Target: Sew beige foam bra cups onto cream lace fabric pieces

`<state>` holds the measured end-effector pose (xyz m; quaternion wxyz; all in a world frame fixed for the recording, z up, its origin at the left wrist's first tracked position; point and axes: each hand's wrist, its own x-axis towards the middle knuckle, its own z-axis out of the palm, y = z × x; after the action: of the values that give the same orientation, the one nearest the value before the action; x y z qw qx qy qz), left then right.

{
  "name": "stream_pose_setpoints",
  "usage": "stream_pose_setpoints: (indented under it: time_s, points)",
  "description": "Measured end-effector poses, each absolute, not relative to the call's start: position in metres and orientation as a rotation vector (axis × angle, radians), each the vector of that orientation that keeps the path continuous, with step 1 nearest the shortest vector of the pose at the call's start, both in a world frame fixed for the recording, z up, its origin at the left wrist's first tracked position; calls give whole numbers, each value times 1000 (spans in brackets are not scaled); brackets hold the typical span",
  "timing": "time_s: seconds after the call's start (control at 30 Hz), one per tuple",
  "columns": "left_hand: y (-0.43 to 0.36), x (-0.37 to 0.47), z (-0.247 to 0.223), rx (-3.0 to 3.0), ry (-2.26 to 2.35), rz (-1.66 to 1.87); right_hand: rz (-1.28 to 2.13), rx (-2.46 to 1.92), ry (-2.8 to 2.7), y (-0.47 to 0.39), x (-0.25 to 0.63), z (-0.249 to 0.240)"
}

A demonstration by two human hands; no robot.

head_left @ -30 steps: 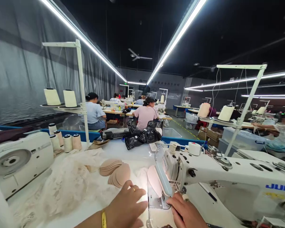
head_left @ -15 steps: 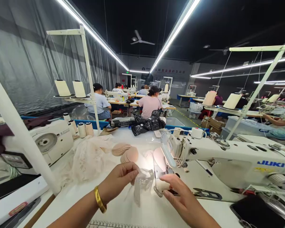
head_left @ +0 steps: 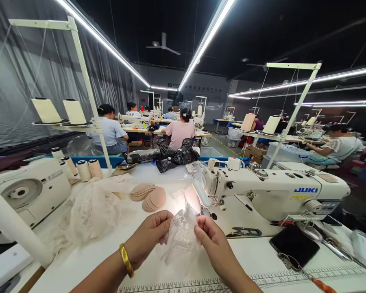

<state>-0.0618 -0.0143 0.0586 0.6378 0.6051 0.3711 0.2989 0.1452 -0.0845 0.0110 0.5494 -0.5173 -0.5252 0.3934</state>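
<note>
A piece of thin, sheer white lace fabric (head_left: 184,240) is stretched between my two hands in front of the sewing machine's needle area. My left hand (head_left: 154,230), with a gold bangle at the wrist, pinches its left edge. My right hand (head_left: 212,240) pinches the upper right edge between thumb and fingers. Just beyond lie two fanned stacks of beige round pads (head_left: 154,199). One pinkish pad (head_left: 192,198) rests by the lit machine head. The white JUKI sewing machine (head_left: 274,187) stands to the right.
More lace fabric (head_left: 94,207) is heaped at the left, near thread cones (head_left: 83,171). Black snips (head_left: 245,231) and a dark phone-like slab (head_left: 294,245) lie at the right. A ruler strip (head_left: 268,278) runs along the front edge. Seated people work at machines farther back.
My right hand has come to the fabric and now grips it. The fabric is spread wider and raised between both hands. The view has turned to the right.
</note>
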Motion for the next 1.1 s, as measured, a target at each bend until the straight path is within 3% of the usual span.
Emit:
stream_pose_setpoints:
  time_s: [0.13,0.33,0.47,0.67,0.8,1.0,1.1]
  points:
    - [-23,-54,56,1431,830,725,659,-1276,-1292,-100,138,7]
    - [-36,-44,65,1469,726,766,833,-1101,-1453,-112,122,11]
    - [-30,-55,64,1339,851,976,1162,-1025,-1229,-106,133,21]
    - [-37,-56,36,887,555,534,1403,-883,-1033,-98,140,20]
    - [-38,-48,31,856,673,790,1492,-929,-891,-91,142,9]
    - [-39,-50,33,929,769,921,1080,-1137,-1183,-91,135,-1]
    - [-41,-57,31,1039,784,892,1127,-1059,-1058,-91,130,0]
